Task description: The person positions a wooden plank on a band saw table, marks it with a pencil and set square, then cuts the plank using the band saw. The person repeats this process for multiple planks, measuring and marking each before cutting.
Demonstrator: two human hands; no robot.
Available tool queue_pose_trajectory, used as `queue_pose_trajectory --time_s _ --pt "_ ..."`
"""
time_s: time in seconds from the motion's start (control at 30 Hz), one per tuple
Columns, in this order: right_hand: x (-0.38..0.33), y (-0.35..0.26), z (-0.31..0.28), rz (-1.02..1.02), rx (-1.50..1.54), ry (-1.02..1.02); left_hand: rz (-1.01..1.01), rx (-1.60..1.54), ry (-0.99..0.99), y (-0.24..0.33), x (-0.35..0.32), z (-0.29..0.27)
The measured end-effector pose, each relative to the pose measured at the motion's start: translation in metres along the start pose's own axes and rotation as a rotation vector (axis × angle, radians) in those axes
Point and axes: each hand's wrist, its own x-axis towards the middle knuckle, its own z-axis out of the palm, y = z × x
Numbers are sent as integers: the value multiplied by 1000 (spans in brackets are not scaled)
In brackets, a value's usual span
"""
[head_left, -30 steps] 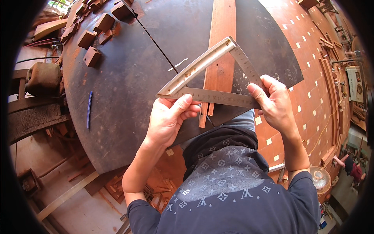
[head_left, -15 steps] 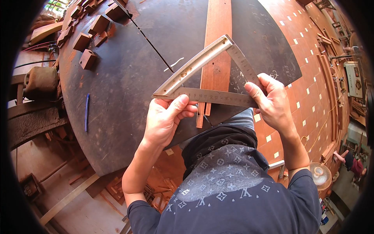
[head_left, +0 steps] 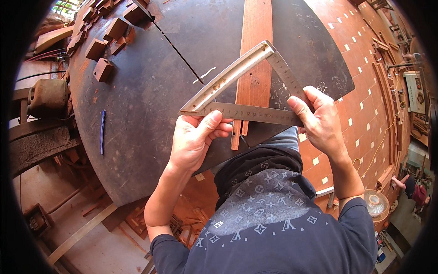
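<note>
Hands clamped on one metal square (head_left: 242, 98): your left hand (head_left: 196, 139) pinches its corner, your right hand (head_left: 319, 121) its blade, squaring it across the wooden strip (head_left: 255, 68).

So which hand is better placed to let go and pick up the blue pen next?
Probably the left hand. It grips the metal triangle square at its near-left corner, on the same side as the blue pen lying on the dark bench. The right hand pins the square's opposite corner, beyond the wood strip.

Square (head_left: 242, 86): dull grey metal, worn. Board (head_left: 254, 59): reddish wood, smooth. Table (head_left: 146, 114): dark, matt, rough-looking. Blocks (head_left: 102, 45) upper left: raw wood. Floor (head_left: 360, 91): glossy tile.
</note>
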Motion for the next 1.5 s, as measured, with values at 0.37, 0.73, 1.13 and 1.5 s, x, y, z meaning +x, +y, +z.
queue_pose_trajectory --time_s 0.37,0.73,1.13,1.5 --pt "-5 0 3 -81 -58 72 26 22 -7 -2 1 -2" --pt "-8 1 4 -94 -56 85 36 22 -26 -4 2 -4" --pt "-5 12 1 -82 29 85 54 244 52 5 -5 8" --pt "8 3 -13 -45 202 151 907 1454 242 -39 -28 46"
